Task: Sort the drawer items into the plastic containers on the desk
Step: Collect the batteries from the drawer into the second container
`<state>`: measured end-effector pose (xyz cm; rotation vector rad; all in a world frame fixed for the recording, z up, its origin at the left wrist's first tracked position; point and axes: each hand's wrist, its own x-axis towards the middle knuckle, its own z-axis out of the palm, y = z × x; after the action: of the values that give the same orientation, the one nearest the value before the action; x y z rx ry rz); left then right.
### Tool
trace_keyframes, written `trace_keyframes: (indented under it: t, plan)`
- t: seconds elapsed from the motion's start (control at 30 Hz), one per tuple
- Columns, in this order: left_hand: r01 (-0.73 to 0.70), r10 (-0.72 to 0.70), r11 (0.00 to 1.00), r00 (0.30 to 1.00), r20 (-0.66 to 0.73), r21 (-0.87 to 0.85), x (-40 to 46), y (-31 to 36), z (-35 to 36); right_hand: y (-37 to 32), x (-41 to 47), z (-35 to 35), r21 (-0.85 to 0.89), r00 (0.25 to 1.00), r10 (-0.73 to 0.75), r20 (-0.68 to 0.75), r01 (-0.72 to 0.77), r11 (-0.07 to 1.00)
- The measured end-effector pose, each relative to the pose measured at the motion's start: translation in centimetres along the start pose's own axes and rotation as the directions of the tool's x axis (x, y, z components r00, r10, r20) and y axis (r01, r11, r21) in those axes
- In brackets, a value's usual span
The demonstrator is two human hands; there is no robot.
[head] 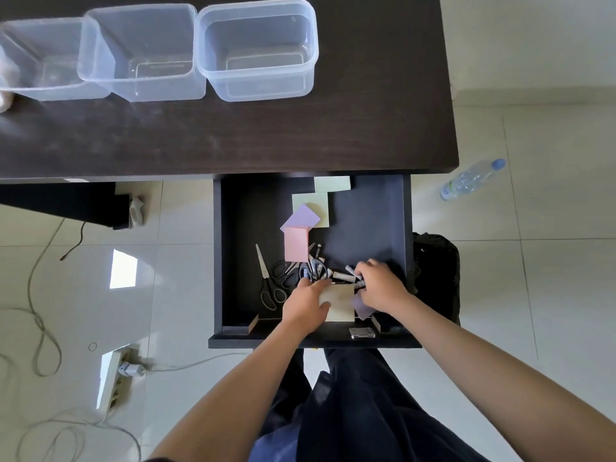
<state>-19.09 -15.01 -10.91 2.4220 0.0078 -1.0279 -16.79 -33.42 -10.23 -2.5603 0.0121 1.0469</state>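
The dark drawer (230,248) is pulled out under the desk. Inside lie green (332,184), purple (301,216) and pink (296,244) sticky-note pads, scissors (268,280) and a heap of markers (343,276). My left hand (305,303) grips the edge of a beige note pad (340,303) near the drawer's front. My right hand (380,288) is curled over the markers, fingers closed around some of them. Three clear plastic containers stand on the desk: left (43,61), middle (143,51), right (258,50), all with nothing in them.
The dark desk top (233,135) spans the upper view. A water bottle (473,178) lies on the tiled floor at right, a black bin (436,275) beside the drawer. Cables and a power strip (115,375) lie on the floor at left.
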Motion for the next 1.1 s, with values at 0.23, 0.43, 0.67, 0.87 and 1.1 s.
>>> trace_keyframes:
  t: [0.23,0.43,0.67,0.87,1.1]
  plan:
    - [0.006,-0.004,0.997,1.000,-0.018,0.082,1.2,1.0,-0.3,0.1,-0.3,-0.8,-0.260,0.986,-0.050,0.159,0.091,0.961]
    - [-0.042,0.042,0.999,0.999,-0.006,0.000,1.4,0.8,-1.4,-0.3,-0.2,-1.6,-0.277,0.964,-0.059,0.259,0.133,0.952]
    - [0.016,-0.054,0.923,0.995,-0.088,-0.383,1.4,-1.2,-6.0,-0.6,2.0,-5.5,0.014,0.988,-0.109,0.112,0.108,0.994]
    - [0.078,-0.193,0.916,0.946,-0.261,-0.394,3.2,-3.2,-9.1,-0.8,3.6,-6.5,0.224,0.979,0.000,-0.205,0.047,0.973]
    - [0.138,-0.186,0.982,0.848,-0.497,-0.132,2.1,-2.7,-7.8,-0.4,1.7,-3.4,0.158,0.945,-0.109,-0.307,0.164,0.974]
